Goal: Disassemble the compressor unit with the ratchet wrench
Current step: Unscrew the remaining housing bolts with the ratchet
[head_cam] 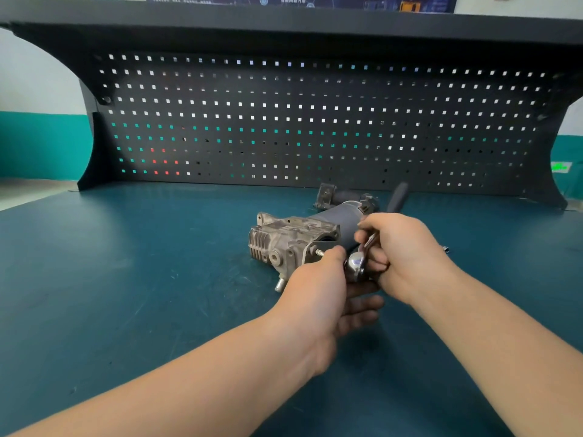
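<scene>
The compressor (pixel 303 238) lies on its side on the green bench top (pixel 126 263), just right of frame centre. Its ribbed cast-metal head faces lower left. Its dark cylindrical motor body runs away toward the upper right, so the long axis is a diagonal from lower left to upper right. A further dark fitting sits at the far end, close to the pegboard (pixel 315 121).

The ratchet wrench (pixel 358 263) is held at the near right flank of the compressor. Its chrome head is low and toward the viewer; its black handle rises up and to the right, blurred at the tip.

The right hand (pixel 407 257) has its fingers curled round the shank just above the chrome head. The left hand (pixel 318 288) comes in from the lower left. Thumb and forefinger pinch at or beside the wrench head, next to a small knurled stud projecting from the casting. The remaining fingers are loosely spread beneath. Whether the left hand holds a socket or only steadies the head cannot be told.

Judgement: the work point lies up and left of both hands, almost touching the left fingertips. The left hand is the nearer. A short advance along that line should bring the wrench head onto a fastener.

A small bright item (pixel 445 248) lies on the bench beyond the right wrist, too small to identify.

Writing: a dark poster (pixel 299 0) at the top edge carries print too small to read. No brand or label is legible on the compressor or wrench.
</scene>
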Available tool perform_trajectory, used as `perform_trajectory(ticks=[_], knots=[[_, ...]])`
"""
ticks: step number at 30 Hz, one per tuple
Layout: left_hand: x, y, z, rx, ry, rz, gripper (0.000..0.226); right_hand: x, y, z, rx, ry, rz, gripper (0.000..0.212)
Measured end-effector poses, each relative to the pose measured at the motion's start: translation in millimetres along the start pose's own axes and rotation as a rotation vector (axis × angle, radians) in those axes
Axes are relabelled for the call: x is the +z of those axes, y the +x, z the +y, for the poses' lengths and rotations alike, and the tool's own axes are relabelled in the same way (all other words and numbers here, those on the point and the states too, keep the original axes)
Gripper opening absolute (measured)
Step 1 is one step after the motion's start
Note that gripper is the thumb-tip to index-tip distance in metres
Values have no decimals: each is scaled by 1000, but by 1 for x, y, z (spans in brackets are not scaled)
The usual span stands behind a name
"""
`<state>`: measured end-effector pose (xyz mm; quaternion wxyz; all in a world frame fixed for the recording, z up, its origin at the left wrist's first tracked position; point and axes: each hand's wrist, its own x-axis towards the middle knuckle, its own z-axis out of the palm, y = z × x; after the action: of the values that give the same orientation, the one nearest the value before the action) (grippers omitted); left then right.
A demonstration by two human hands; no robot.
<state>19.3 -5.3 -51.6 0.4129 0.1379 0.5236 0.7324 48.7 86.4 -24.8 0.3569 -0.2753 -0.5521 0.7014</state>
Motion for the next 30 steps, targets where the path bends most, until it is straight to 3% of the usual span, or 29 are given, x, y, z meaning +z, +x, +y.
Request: perform_trajectory(ticks=[2, 5, 11, 14, 17, 20, 22, 30], knots=[[0, 0, 0, -8, -7, 5, 39, -1, 1, 1, 12, 24, -5, 21], [0, -1, 1, -20, -23, 3, 39, 1, -2, -1, -123, -15, 2, 8], [0, -6, 3, -3, -35, -45, 35, 7, -24, -7, -678, -386, -116, 19], [-2, -9, 3, 24, -28, -86, 31, 9, -38, -4, -928, -641, -240, 12], [-4, -13, 6, -4, -56, -116, 29, 8, -43, -1, -1029, -877, -280, 13], [-4, -11, 5, -1, -30, -109, 30, 9, -40, -2, -967, -727, -247, 7], [-2, -9, 5, 6, -11, -82, 32, 11, -36, -5, -849, -576, -197, 17], [1, -6, 3, -16, 6, -12, 39, 1, -6, -5, -43, -39, 23, 17]])
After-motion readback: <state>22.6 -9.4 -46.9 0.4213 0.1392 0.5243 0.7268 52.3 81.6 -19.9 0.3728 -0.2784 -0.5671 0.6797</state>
